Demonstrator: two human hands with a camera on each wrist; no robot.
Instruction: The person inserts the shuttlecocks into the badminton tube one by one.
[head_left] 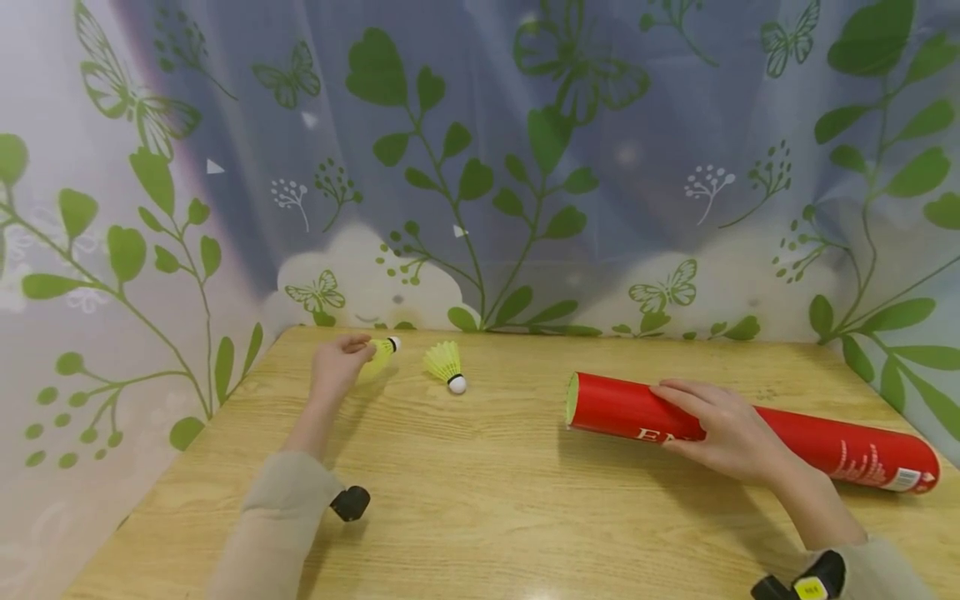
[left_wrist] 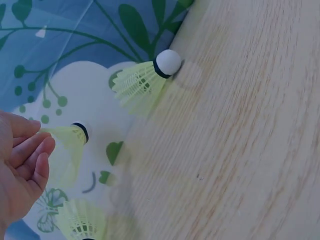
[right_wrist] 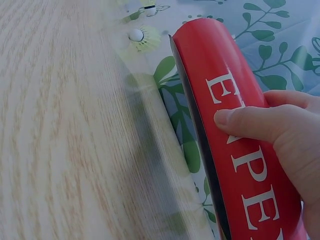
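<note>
My left hand [head_left: 341,362] pinches a yellow shuttlecock [left_wrist: 69,152] by the edge of its skirt, its dark-banded base pointing away from the fingers. Another yellow shuttlecock [head_left: 444,362] with a white tip lies on the table just right of that hand. A third shuttlecock [left_wrist: 82,220] is partly cut off at the bottom of the left wrist view. My right hand [head_left: 723,429] grips a long red shuttlecock tube [head_left: 810,442] with white lettering, thumb on the near side and fingers over the top. The tube's open end, with a pale green inside, faces left.
Beneath everything is a light wood-grain table [head_left: 480,500]. A curtain [head_left: 480,167] printed with green leaves and butterflies hangs along its back edge. Both forearms wear black wrist devices [head_left: 350,503] over beige sleeves.
</note>
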